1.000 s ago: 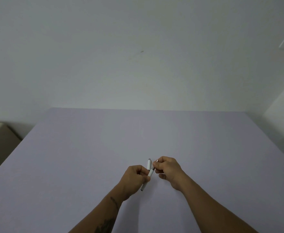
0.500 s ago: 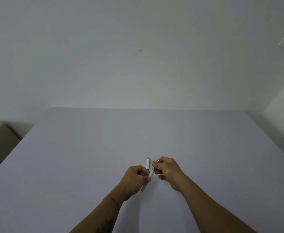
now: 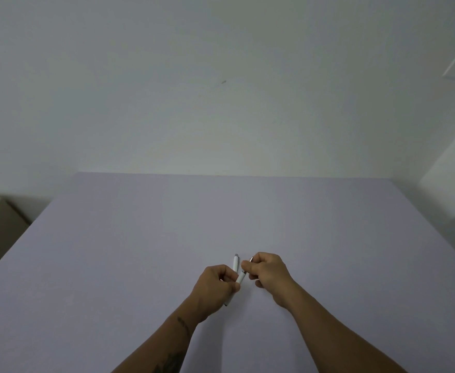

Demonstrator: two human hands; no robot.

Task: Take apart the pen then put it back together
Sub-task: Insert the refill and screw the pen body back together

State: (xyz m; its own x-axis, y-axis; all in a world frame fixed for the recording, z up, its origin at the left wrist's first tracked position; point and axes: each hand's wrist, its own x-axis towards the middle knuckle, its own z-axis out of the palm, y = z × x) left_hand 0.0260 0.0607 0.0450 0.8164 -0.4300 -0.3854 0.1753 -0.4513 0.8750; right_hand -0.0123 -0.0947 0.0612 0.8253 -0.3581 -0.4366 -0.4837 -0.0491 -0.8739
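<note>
Head view showed little change: left hand [image 3: 215,282] still gripped two white pen pieces [image 3: 236,263]; right hand [image 3: 268,269] pinched, seemingly, a thin refill [image 3: 251,259], reassembly unfinished.

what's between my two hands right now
Two white pen pieces bridge the gap between left hand and right hand, seen in the head view.

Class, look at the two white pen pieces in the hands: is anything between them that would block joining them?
Nothing visible does. The left hand grips both white pen pieces, and the right hand pinches one piece's end.
</note>
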